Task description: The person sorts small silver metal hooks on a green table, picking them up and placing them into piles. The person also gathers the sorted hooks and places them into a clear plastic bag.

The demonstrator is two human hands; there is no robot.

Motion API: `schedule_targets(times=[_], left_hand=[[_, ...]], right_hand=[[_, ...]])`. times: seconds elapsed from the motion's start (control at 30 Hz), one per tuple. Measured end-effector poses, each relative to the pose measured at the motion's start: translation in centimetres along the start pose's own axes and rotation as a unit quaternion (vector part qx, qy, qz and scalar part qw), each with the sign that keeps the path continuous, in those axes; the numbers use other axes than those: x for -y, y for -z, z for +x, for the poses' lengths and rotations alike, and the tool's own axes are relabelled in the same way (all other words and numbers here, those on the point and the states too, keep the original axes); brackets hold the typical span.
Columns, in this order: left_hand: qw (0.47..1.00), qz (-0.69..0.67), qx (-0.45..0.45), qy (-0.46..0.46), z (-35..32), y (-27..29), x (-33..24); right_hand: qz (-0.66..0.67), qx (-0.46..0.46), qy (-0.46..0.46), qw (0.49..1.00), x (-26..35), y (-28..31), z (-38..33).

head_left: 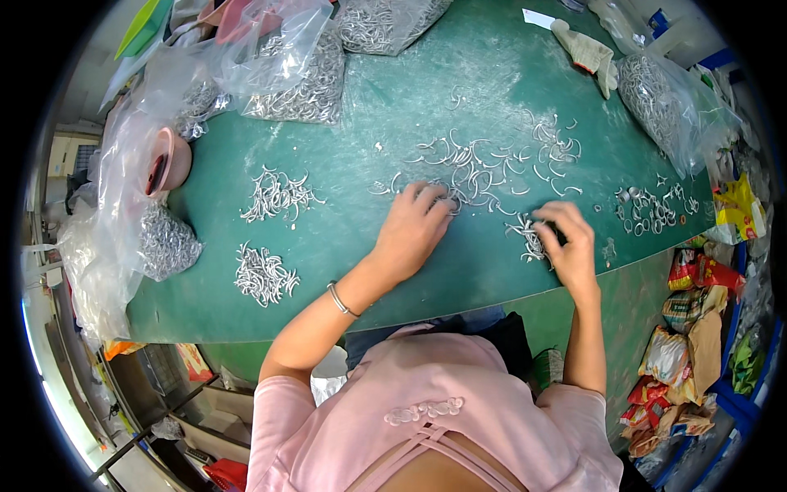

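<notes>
My left hand reaches over the near left edge of a loose spread of small curved silvery metal pieces. Its fingers are bent down and drawn together among them; what the fingertips hold is hidden. My right hand is at a smaller heap of similar pieces near the table's front edge. There the thumb and fingers curl toward each other in a pinch, slightly blurred, and anything between them is too small to name. Two more piles of such pieces, one farther and one nearer, lie to the left.
Small metal rings are scattered at the right of the green table. Clear bags of metal pieces line the back and left, with another bag at the right. A pink basket stands left; a work glove lies far right.
</notes>
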State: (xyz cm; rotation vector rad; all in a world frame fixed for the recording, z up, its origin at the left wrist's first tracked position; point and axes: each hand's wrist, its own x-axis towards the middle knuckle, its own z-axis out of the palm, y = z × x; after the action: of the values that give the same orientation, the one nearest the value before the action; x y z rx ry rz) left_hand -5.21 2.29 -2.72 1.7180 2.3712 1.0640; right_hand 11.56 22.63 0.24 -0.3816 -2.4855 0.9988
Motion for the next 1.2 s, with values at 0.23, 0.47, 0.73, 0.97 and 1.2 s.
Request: schedule_targets(times=[0.23, 0.47, 0.73, 0.97, 1.2], left_hand=[[0.911, -0.289, -0.085, 0.283, 0.9, 1.2, 0.1], [0.874, -0.35, -0.112, 0.317, -0.2, 3.2, 1.5], [0.988, 0.066, -0.012, 0.136, 1.0, 4.6, -3.1], [0.99, -0.015, -0.071, 0.124, 2.9, 1.7, -3.8], [0.474, -0.75, 0.087, 0.454, 2.1, -0.4, -4.7]], right_hand=[[-0.136, 0.031, 0.05, 0.989, -0.1, -1.7, 3.9], [-0.109, 0.056, -0.008, 0.992, -1.7, -1.2, 4.4], [0.327, -0.045, -0.278, 0.902, -3.6, 3.5, 1.8], [0.252, -0.01, -0.149, 0.956, 3.2, -1.2, 1.6], [0.134, 0.055, 0.021, 0.989, 4.5, -2.3, 2.4]])
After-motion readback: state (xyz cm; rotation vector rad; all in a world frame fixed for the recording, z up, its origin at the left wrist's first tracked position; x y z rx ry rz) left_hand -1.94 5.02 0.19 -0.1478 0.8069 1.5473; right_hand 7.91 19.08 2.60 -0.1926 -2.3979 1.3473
